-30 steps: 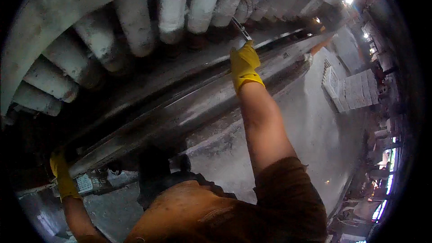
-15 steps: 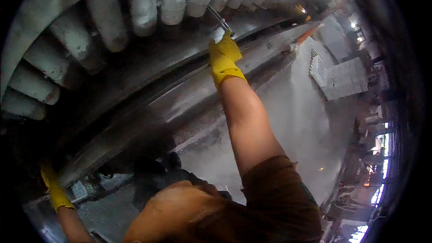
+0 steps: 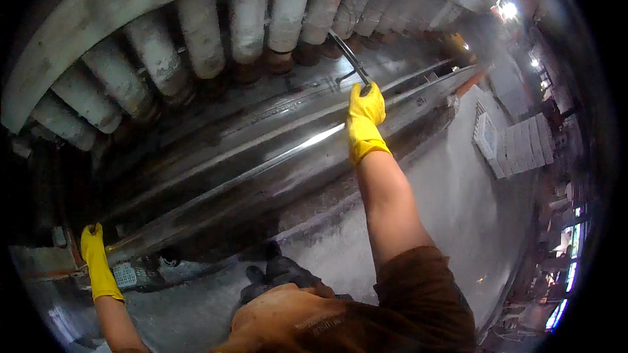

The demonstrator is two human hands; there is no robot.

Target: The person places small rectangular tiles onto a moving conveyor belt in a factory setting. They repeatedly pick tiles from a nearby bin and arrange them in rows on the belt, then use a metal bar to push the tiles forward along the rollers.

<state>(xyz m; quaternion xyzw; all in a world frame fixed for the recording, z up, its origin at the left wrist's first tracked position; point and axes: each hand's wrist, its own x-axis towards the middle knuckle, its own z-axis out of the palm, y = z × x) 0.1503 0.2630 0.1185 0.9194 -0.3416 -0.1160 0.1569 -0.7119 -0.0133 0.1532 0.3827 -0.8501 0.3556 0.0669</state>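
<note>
Both my hands wear yellow rubber gloves. My right hand (image 3: 367,117) is stretched forward, its fingers closed round the near end of a thin dark metal bar (image 3: 350,55). A short side piece sticks out of the bar near the glove. The bar's far end reaches up to the row of grey cylinders. My left hand (image 3: 97,258) is at the far left, by the near end of a long metal trough (image 3: 229,189). Its fingers are curled; what they hold, if anything, is hidden.
Thick grey cylinders (image 3: 199,36) hang in a row under a curved pale beam (image 3: 65,33). A white slatted stack (image 3: 517,144) stands on the grey floor (image 3: 451,202) at right. A perforated pale piece (image 3: 124,274) lies beside my left hand. My shoes (image 3: 265,271) are below.
The whole view has shifted, so the scene sits lower and further right. My right hand has drawn slightly nearer with the bar, and more of the bar shows.
</note>
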